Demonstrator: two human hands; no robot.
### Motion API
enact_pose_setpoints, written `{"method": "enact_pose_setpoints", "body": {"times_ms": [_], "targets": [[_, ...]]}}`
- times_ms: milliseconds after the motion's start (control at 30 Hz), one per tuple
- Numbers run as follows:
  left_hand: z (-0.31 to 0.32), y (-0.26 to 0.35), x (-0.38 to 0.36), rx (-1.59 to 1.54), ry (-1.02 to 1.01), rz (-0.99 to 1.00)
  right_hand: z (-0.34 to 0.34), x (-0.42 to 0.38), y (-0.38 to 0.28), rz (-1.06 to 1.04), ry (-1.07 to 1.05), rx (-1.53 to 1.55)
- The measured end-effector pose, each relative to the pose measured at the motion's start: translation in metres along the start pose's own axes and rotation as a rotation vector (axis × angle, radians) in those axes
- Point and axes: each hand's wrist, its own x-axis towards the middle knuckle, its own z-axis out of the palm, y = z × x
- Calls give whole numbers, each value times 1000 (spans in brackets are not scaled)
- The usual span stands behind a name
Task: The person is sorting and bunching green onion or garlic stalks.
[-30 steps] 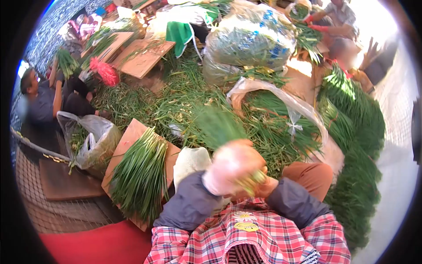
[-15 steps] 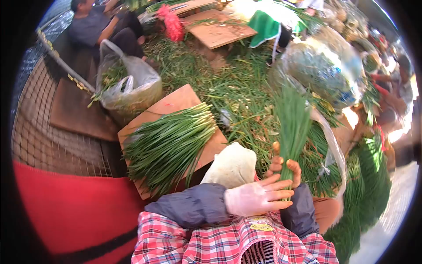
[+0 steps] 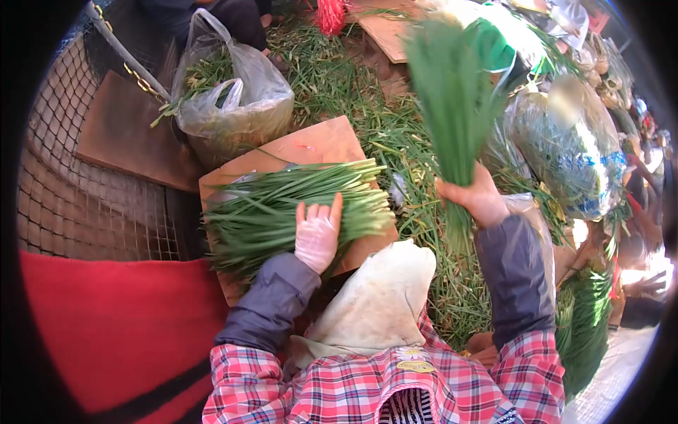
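A bunch of long green garlic chives (image 3: 452,99) is gripped near its lower end in my right hand (image 3: 482,196), leaves up and blurred by motion. My left hand (image 3: 318,239), in a thin translucent glove, lies on a pile of garlic chives (image 3: 282,201) with its fingers apart. That pile rests on a tilted brown board (image 3: 328,141), its pale stem ends to the right. Just below the board's right side, a whitish cloth (image 3: 378,300) covers my knee.
Beyond the board stands a plastic bag (image 3: 240,124) holding greens. Loose leaves (image 3: 332,78) litter the ground. On the right are a large stuffed clear bag (image 3: 561,141) and more chives (image 3: 586,332). Red fabric (image 3: 113,318) and netting (image 3: 67,141) lie left; a person sits behind.
My left hand has left the bunch and moved left onto the pile. My right hand has lifted the bunch up and away from my lap. The view has shifted.
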Motion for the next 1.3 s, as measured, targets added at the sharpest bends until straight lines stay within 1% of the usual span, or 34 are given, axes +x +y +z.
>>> {"method": "enact_pose_setpoints", "body": {"times_ms": [67, 133, 200, 267, 333, 400, 433, 533, 567, 600, 667, 700, 733, 767, 800, 833, 867, 933, 1000, 1033, 1133, 1300], "targets": [[8, 7, -16, -61, 82, 52, 32, 38, -24, -329, -4, -301], [10, 14, -25, -112, 138, 33, 74, 62, -49, -414, -76, -542], [10, 14, -28, -137, 195, 22, 117, 84, -44, -494, -225, -762], [8, 13, -30, -135, 168, 5, 159, 94, -23, -354, -421, -1135], [5, 9, -34, -139, 165, 11, 181, 97, 31, -397, -480, -1318], [4, 5, -37, -154, 194, 23, 180, 91, 62, -533, -424, -1355], [-1, 4, -36, -180, 211, 8, 177, 90, 66, -604, -401, -1377], [-6, -1, -25, -164, 322, -3, 175, 88, 78, -610, -505, -1254], [-10, -4, -20, -154, 246, -8, 173, 96, 82, -511, -585, -1303], [-14, -6, -12, -135, 103, -41, 169, 107, 93, -524, -586, -1190], [-11, -11, 1, -234, -13, -125, 150, 118, 75, -313, -784, -808], [-10, -18, 7, -195, -92, -104, 131, 110, 57, -317, -697, -612], [-8, -23, 14, -234, -131, -127, 113, 106, 41, -82, -608, -458], [-12, -27, 22, -236, -215, -146, 95, 103, 35, 31, -435, -313], [-18, -30, 31, -236, -297, -161, 76, 114, 67, -25, -278, -79], [-21, -32, 39, -245, -347, -180, 59, 100, 53, -50, -141, 24], [-23, -32, 42, -234, -363, -173, 44, 97, 61, -41, -28, 56], [-26, -32, 50, -207, -392, -164, 32, 103, 99, -44, 133, 214], [-26, -29, 55, -194, -422, -155, 57, 98, 100, 269, 124, 430], [-23, -29, 56, -196, -428, -145, 83, 98, 110, 205, 1, 465], [-23, -31, 56, -209, -434, -134, 104, 107, 138, 168, -39, 474], [-21, -26, 57, -173, -425, -112, 90, 113, 134, 342, -59, 412]]}}
